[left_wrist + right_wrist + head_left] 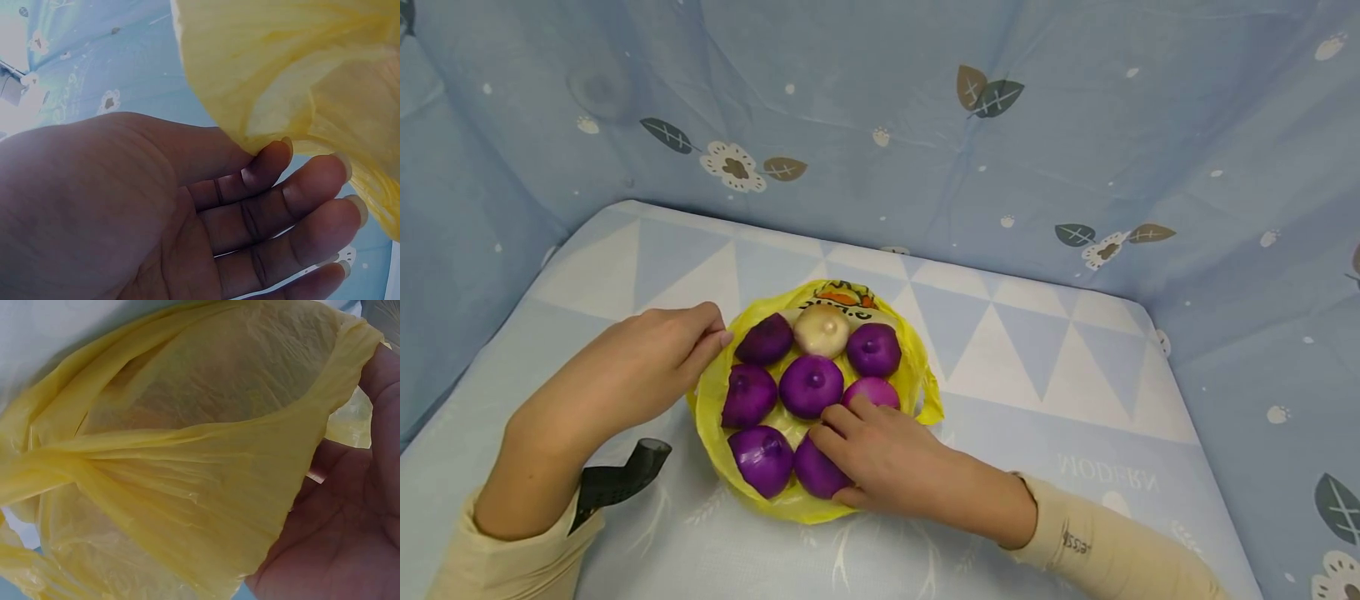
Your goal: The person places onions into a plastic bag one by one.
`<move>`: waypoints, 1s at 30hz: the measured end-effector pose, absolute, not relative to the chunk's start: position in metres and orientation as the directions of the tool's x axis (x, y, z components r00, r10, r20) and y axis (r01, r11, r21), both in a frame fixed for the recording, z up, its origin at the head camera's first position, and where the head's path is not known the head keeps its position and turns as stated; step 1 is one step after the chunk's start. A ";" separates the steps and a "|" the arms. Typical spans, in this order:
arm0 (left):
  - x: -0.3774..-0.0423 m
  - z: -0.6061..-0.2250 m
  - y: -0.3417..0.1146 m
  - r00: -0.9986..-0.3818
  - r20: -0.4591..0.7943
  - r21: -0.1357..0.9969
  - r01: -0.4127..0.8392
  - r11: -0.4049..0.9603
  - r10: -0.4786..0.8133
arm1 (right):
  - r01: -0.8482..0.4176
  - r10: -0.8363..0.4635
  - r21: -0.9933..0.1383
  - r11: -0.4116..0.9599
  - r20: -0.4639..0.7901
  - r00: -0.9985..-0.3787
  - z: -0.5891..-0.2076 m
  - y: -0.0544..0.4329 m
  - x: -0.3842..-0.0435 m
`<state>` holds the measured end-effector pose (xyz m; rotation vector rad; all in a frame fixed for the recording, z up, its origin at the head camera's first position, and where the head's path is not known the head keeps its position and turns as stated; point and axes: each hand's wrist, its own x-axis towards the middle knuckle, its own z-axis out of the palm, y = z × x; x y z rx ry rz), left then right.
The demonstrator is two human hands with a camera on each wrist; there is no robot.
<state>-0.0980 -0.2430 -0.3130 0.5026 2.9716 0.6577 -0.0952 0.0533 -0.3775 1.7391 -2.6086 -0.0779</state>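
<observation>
An open yellow plastic bag [707, 425] sits on the bed-like surface, its rim spread round several shiny purple onions [811, 386] and one pale onion [822, 331]. At the bag's left edge, my left hand [647, 358] pinches the rim between thumb and forefinger; the left wrist view shows the thin film [237, 81] coming up from that pinch. My right hand [887, 458] reaches over the right rim, its fingers and thumb curled about the lower right purple onion [817, 471]. It partly covers a pinker onion [871, 390]. Its fingertips are hidden behind the bag in the right wrist view.
A patterned blue and white cloth [1000, 358] covers the flat surface. Blue fabric walls [880, 108] with leaf and flower prints rise behind and at both sides. A black curved piece [625, 479] sticks out at the left sleeve. A twisted bag handle [931, 400] lies at the right.
</observation>
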 end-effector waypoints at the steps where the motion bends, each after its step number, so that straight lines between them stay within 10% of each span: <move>1: -0.098 -0.313 -0.243 -0.946 0.011 0.420 0.299 0.857 0.325 | -0.923 -0.923 0.051 0.382 -0.020 -0.383 -0.378 0.053 -0.095; 18: -0.103 -0.315 -0.241 -0.937 0.012 0.430 0.319 0.844 0.348 | -0.898 -0.898 -0.014 0.440 -0.041 -0.439 -0.364 0.059 -0.096; 30: -0.104 -0.318 -0.244 -0.946 -0.008 0.437 0.289 0.852 0.324 | -0.805 -0.762 -0.213 0.554 0.259 -0.593 -0.326 0.111 -0.114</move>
